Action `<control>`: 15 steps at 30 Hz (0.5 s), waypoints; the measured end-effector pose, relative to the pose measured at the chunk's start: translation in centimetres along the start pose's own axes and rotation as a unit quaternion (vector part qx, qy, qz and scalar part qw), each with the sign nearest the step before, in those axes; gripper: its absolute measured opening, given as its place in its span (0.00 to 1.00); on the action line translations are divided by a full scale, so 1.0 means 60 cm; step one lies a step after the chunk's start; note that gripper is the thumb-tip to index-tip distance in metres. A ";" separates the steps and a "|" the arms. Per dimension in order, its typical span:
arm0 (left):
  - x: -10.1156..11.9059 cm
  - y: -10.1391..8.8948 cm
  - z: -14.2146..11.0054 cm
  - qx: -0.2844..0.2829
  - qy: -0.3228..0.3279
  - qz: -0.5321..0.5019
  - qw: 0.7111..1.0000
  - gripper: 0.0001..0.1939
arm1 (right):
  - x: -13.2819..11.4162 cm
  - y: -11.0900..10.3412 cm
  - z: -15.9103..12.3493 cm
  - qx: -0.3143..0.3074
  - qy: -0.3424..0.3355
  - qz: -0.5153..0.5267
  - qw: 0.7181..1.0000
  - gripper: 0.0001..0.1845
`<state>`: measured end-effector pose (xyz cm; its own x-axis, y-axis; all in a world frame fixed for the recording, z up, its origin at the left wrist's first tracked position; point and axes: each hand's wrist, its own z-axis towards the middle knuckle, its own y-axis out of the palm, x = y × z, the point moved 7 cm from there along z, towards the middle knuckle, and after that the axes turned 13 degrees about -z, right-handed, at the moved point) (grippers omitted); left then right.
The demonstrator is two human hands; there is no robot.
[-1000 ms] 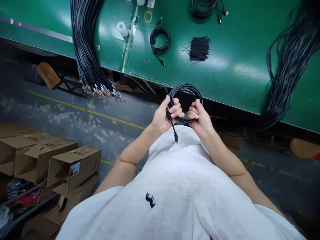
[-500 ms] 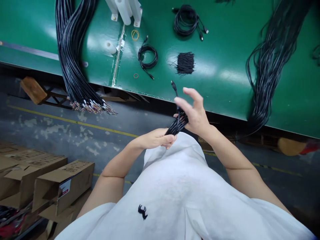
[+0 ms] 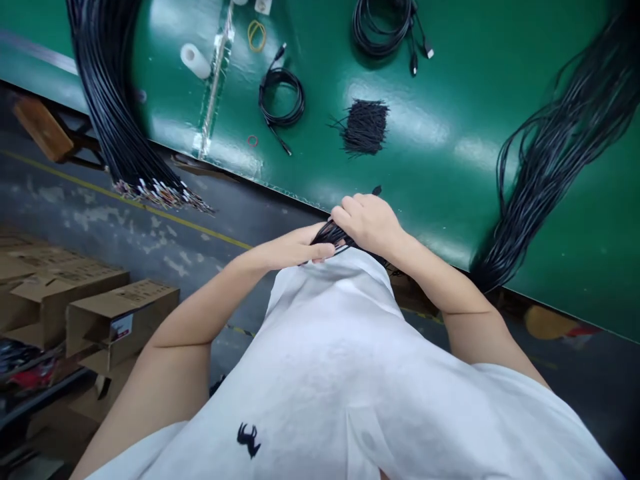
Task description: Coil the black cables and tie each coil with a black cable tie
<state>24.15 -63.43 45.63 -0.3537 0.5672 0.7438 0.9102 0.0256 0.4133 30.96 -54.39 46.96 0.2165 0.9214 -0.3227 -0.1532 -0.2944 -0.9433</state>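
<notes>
My left hand (image 3: 295, 252) and my right hand (image 3: 367, 220) meet just in front of my white shirt, both closed on a coiled black cable (image 3: 331, 235) squeezed flat into a bundle. The right hand wraps over the top of the bundle and hides most of it; a plug end (image 3: 377, 191) pokes out behind its fingers. The left hand pinches the bundle's near end. Both hands hover at the near edge of the green table (image 3: 450, 133).
On the table lie a small coiled cable (image 3: 281, 100), a larger coil (image 3: 383, 27), a pile of black ties (image 3: 365, 127), rubber bands (image 3: 256, 35) and a white roll (image 3: 195, 60). Long cable bundles (image 3: 115, 107) (image 3: 560, 147) hang over the edge. Cardboard boxes (image 3: 100, 313) stand at the left.
The round coil held open between both hands has been flattened into a bundle. My right hand, fingers spread half a second ago, has closed over it. The view has tilted.
</notes>
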 end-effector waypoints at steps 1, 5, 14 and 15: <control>0.011 -0.006 0.003 0.061 0.019 0.049 0.997 0.18 | 0.014 -0.003 0.000 0.000 0.010 0.014 1.000 0.14; 0.030 0.005 -0.006 0.174 0.035 0.137 0.975 0.13 | 0.046 -0.022 -0.006 -0.001 -0.018 0.140 0.990 0.08; 0.016 0.045 -0.006 0.041 0.008 -0.136 0.990 0.28 | 0.075 -0.014 0.001 -0.081 -0.061 0.304 0.947 0.15; 0.016 0.047 -0.003 0.042 0.003 -0.157 0.987 0.27 | 0.077 -0.012 0.003 -0.087 -0.057 0.313 0.944 0.14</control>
<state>26.34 -62.96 47.60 -0.6220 0.5155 0.5894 0.7702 0.2674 0.5790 31.88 -49.90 46.15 0.0296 0.5721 -0.8196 -0.0542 -0.8179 -0.5729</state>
